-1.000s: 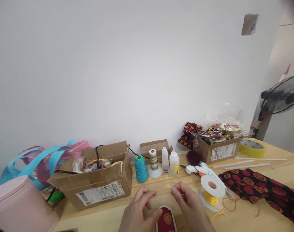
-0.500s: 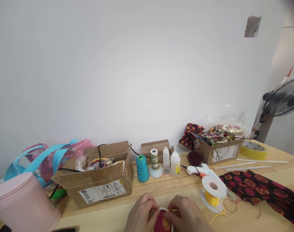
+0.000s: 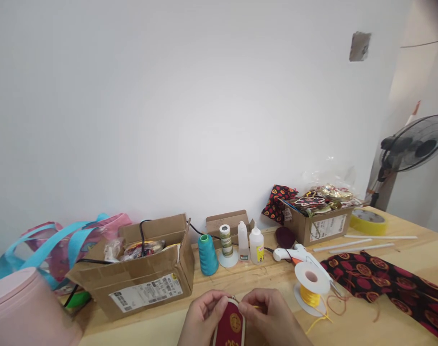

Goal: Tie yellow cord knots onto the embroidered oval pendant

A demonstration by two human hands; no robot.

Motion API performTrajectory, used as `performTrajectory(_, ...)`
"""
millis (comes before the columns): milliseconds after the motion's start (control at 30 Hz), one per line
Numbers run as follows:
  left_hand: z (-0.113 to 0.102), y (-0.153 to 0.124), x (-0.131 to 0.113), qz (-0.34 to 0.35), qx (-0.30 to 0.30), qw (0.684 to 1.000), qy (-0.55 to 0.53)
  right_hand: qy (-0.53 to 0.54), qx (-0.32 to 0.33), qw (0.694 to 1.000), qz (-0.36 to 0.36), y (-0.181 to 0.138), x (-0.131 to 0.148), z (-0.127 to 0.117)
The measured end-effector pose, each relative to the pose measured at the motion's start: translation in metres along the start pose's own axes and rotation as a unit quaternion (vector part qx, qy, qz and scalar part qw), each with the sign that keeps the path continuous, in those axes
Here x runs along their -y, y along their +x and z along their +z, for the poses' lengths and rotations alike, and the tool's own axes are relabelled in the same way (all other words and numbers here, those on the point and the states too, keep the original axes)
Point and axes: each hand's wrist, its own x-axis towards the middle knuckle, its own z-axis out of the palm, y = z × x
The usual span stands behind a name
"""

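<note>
Between my hands is a dark red fabric piece [image 3: 230, 326] with a rounded top, a pale edging and a gold round emblem; its lower part runs out of view. My left hand [image 3: 204, 317] pinches its upper left edge, thumb on the front. At the upper right edge, my right hand [image 3: 271, 317] has thumb and fingertips closed on the rim, with a bit of yellow cord showing by the fingers. A white spool of yellow cord [image 3: 310, 294] stands to the right of my right hand, its loose end trailing on the table.
Behind my hands stand a teal thread cone [image 3: 208, 255], a ribbon roll [image 3: 226, 240] and two glue bottles [image 3: 257, 246]. Cardboard boxes [image 3: 147, 290] flank them. To the right lie a white glue gun [image 3: 298, 253], patterned black fabric [image 3: 370, 274], white sticks [image 3: 361, 248] and yellow tape [image 3: 368, 222].
The red piece has been raised and shows more of its front, including gold marks lower down. Both hands rose with it, still gripping its edges. The camera view has shifted slightly.
</note>
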Motion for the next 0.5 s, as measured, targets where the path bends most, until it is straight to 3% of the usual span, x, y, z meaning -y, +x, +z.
performTrajectory(500,0.005,-0.004,-0.011,0.005,-0.050,0.999,0.014,0.034,-0.020,0.999,-0.017,0.000,0.008,-0.003)
